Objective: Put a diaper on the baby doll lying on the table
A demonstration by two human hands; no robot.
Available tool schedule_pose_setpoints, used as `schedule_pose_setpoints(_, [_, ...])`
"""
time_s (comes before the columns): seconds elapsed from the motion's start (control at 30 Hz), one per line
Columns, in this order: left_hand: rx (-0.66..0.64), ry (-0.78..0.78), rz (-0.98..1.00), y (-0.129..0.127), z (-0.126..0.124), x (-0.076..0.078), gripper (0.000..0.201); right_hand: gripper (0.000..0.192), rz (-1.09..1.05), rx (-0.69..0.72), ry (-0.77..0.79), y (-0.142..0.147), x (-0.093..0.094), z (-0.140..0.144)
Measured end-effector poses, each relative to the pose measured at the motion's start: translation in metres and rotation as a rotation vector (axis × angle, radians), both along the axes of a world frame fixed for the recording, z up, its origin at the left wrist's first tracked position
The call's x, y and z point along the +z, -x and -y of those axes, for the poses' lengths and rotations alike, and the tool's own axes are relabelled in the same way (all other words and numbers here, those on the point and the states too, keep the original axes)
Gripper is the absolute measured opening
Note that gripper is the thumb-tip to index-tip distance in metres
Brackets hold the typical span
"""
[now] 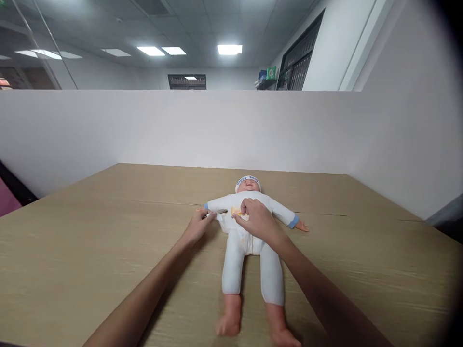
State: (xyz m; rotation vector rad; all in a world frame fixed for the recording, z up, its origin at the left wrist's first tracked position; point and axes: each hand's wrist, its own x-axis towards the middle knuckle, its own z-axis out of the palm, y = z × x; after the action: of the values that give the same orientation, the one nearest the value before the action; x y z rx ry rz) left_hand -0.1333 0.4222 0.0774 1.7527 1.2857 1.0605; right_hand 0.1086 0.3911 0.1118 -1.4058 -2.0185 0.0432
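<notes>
A baby doll (249, 207) in a white suit with blue cuffs and a white hat lies on its back, head away from me and feet towards me. Around its hips is a white diaper (253, 245) with a yellow-orange print at the front. My left hand (198, 225), thumb and fingers pinched together, grips the edge of the diaper's side flap, which stretches out left of the doll's waist. Over the belly, my right hand (257, 218) has its fingers curled and closed at the front of the diaper, hiding part of it; what its fingertips grip is hidden.
The doll lies on a wood-look table (108, 260) with a seam across it. A white partition (231, 130) stands along the back, and a white wall (408, 125) rises at right. A pink and black item (10, 195) shows at the left edge.
</notes>
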Motion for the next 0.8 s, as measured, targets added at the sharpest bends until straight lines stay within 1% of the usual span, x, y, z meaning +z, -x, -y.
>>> schedule_pose_setpoints(0.07, [-0.062, 0.0, 0.05, -0.014, -0.002, 0.009, 0.046, 0.032, 0.004, 0.014, 0.019, -0.003, -0.001, -0.001])
schedule_pose_setpoints(0.17, [-0.164, 0.017, 0.087, -0.043, -0.005, 0.02, 0.046, 0.033, 0.014, 0.06, 0.048, -0.008, 0.001, -0.001])
schedule_pose_setpoints(0.27, [-0.268, 0.026, 0.121, -0.067, -0.009, 0.023, 0.045, 0.033, 0.045, 0.071, 0.046, -0.008, 0.002, -0.001])
schedule_pose_setpoints(0.33, [-0.288, 0.019, 0.16, -0.075, -0.01, 0.021, 0.048, 0.033, 0.078, 0.043, 0.017, -0.007, 0.001, -0.002])
schedule_pose_setpoints(0.4, [-0.268, 0.01, 0.208, -0.075, -0.009, 0.016, 0.049, 0.033, 0.094, 0.004, -0.013, -0.004, -0.001, -0.004])
schedule_pose_setpoints(0.5, [-0.239, 0.005, 0.265, -0.069, -0.005, 0.008, 0.042, 0.029, 0.075, -0.024, -0.029, -0.003, -0.006, -0.008])
schedule_pose_setpoints(0.57, [-0.224, 0.008, 0.255, -0.065, -0.004, 0.002, 0.043, 0.027, 0.041, -0.034, -0.027, -0.004, -0.008, -0.01])
schedule_pose_setpoints(0.63, [-0.177, -0.001, 0.203, -0.064, -0.002, -0.003, 0.046, 0.025, -0.009, -0.056, -0.026, -0.006, -0.008, -0.012])
schedule_pose_setpoints(0.73, [-0.065, -0.034, 0.141, -0.064, 0.004, -0.004, 0.041, 0.021, -0.081, -0.087, -0.042, -0.01, -0.003, -0.011])
schedule_pose_setpoints(0.8, [0.015, -0.074, 0.117, -0.065, 0.015, 0.001, 0.035, 0.02, -0.11, -0.095, -0.07, -0.012, 0.002, -0.003])
